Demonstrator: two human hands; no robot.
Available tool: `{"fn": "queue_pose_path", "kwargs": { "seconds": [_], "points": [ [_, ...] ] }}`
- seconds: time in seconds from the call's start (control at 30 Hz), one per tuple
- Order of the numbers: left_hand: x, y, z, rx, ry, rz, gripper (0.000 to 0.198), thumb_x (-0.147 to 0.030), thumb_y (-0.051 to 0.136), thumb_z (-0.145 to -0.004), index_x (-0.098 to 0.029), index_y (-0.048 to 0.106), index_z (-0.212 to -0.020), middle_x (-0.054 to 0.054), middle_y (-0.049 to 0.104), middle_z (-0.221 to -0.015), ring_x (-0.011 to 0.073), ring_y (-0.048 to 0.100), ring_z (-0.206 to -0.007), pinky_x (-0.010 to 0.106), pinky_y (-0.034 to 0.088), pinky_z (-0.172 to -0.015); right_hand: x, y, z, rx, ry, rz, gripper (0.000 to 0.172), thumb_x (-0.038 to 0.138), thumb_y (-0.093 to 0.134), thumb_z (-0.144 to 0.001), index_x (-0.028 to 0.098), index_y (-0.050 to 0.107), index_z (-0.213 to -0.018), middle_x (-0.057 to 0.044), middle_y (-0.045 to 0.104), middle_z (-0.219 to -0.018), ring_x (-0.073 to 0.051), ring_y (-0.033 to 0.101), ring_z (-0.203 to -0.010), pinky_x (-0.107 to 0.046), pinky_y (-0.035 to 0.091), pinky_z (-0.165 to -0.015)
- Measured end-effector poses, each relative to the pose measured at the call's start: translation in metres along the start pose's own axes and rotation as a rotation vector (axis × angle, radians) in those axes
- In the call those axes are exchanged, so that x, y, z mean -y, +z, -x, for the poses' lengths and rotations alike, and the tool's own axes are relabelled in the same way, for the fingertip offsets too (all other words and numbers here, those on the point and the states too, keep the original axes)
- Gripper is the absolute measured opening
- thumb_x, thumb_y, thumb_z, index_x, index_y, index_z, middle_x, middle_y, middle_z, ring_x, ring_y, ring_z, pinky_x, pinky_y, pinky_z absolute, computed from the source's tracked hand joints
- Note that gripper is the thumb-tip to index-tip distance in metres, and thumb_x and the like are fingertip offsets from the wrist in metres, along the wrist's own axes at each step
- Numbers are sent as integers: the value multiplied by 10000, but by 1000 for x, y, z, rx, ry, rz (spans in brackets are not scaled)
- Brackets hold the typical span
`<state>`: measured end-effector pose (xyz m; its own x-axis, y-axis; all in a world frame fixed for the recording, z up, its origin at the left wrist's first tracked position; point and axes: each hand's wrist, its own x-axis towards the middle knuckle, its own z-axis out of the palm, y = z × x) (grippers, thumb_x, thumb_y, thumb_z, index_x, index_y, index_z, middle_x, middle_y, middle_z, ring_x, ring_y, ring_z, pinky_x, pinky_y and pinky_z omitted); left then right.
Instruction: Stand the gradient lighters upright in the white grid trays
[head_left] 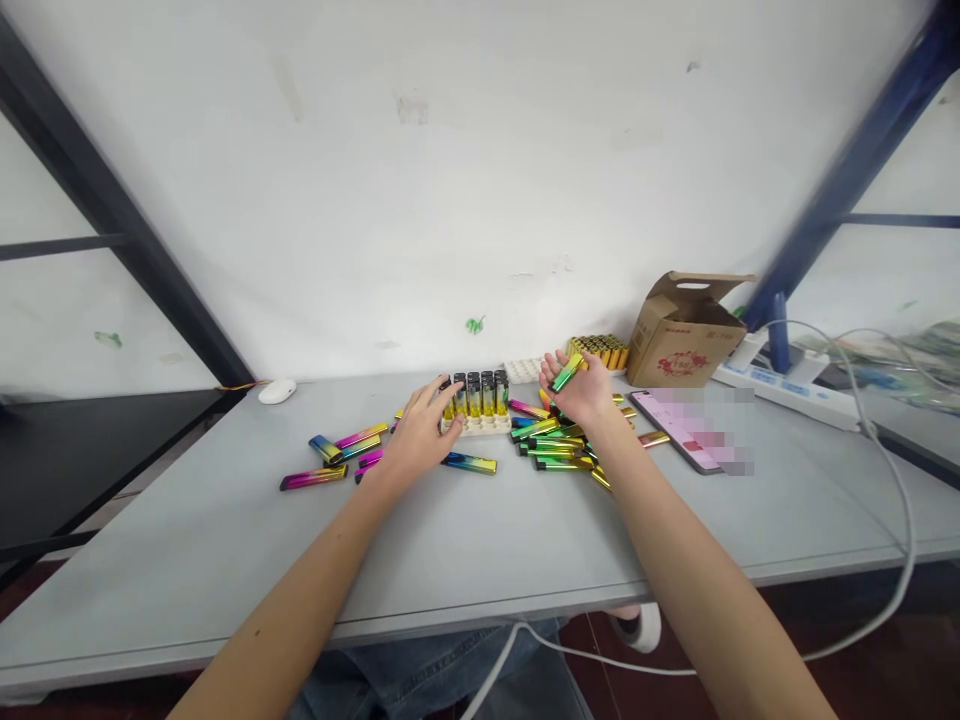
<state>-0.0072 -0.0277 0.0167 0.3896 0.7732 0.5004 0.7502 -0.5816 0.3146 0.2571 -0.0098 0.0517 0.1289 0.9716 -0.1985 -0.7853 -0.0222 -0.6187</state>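
head view: over a grey table (420, 560), two bare hands work among shiny, colourful pieces. the right hand (594, 392) is turned palm up, fingers loosely curled and half open, holding one green-and-gold case (568, 371). that case lies slantwise across the palm side of the fingers, above a loose pile of lighters (562, 465). it looks light and stiff, probably slick (the surface gleams like foil), so the long sides near the middle seem the best place to take hold. the left hand (420, 432) is palm down, fingers spread and bent, tips beside the black-topped lighters (473, 397) standing in a pale tray (491, 427); whether it grips one, i cannot tell.
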Motion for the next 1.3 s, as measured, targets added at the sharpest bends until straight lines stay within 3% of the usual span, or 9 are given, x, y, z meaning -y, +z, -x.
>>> {"fn": "queue_pose_path", "kwargs": {
  "seconds": [0.13, 0.23, 0.3, 0.43, 0.57, 0.73, 0.87, 0.97, 1.3],
  "points": [
    [0, 0, 0, -1, 4, 5, 488, -345, 446, -935, -245, 462, -1413, 68, 411, -1507, 279, 374, -1380, 474, 388, -1115, -3, -2, -5, -95, -150, 280, 452, 439, 125, -940, 216, 515, -893, -51, 628, -799, -162, 602, -655, -298, 498, -607],
    [-1, 0, 0, 4, -2, 6, 491, -347, 441, -938, -249, 454, -1419, 64, 410, -1507, 280, 378, -1376, 478, 392, -1109, -12, -5, -5, -215, -509, 873, 432, 422, 194, -940, 204, 567, -935, -65, 635, -814, -194, 589, -700, -324, 478, -661],
    [-1, -1, 0, 10, -4, 6, 492, -345, 442, -938, -247, 451, -1420, 65, 407, -1510, 279, 376, -1378, 478, 389, -1112, -19, -8, -5, -199, -727, 1307, 364, 407, 322, -931, 191, 602, -1013, -96, 670, -915, -238, 612, -855, -360, 468, -779],
    [-2, -2, 0, 5, 7, 13, 490, -331, 451, -932, -239, 456, -1413, 73, 407, -1508, 272, 374, -1380, 470, 381, -1118, -33, -15, -9, -67, -727, 1733, 335, 256, 428, -907, 142, 593, -1175, -147, 671, -1148, -269, 598, -1077, -370, 430, -927],
    [-1, -1, 0, 4, 9, 12, 490, -330, 450, -934, -246, 452, -1416, 73, 399, -1513, 274, 371, -1383, 478, 379, -1117, -39, -21, -14, 57, -675, 1879, 403, 130, 470, -854, 141, 577, -1243, -123, 659, -1228, -242, 589, -1142, -328, 419, -968],
    [-1, -1, 0, 7, 8, 25, 488, -331, 457, -928, -257, 459, -1410, 67, 410, -1506, 272, 372, -1384, 473, 381, -1117, -37, -19, -10, 66, -627, 1974, 331, 195, 495, -870, 185, 631, -1171, -95, 707, -1125, -254, 623, -1072, -359, 422, -948],
    [-1, -2, 0, 9, 4, 16, 485, -338, 448, -934, -253, 457, -1411, 68, 408, -1508, 270, 369, -1387, 468, 383, -1115, -27, -18, -5, -210, -630, 2011, 335, 310, 498, -881, 147, 649, -1132, -171, 662, -1161, -326, 573, -1133, -438, 412, -948],
    [-1, -2, 1, 16, 4, 12, 486, -346, 437, -941, -263, 445, -1420, 58, 396, -1518, 267, 356, -1396, 464, 381, -1118, -20, -18, -2, -366, -503, 2026, 380, 339, 477, -886, 119, 633, -1153, -218, 624, -1192, -359, 579, -1119, -479, 418, -925],
    [-1, -2, 0, 28, 2, -5, 495, -346, 446, -934, -251, 446, -1420, 69, 386, -1524, 278, 366, -1389, 472, 380, -1115, -35, -14, 1, -72, -491, 2135, 296, 166, 441, -883, 160, 653, -1090, -160, 680, -1151, -278, 617, -1090, -419, 364, -995]
  ]
}}
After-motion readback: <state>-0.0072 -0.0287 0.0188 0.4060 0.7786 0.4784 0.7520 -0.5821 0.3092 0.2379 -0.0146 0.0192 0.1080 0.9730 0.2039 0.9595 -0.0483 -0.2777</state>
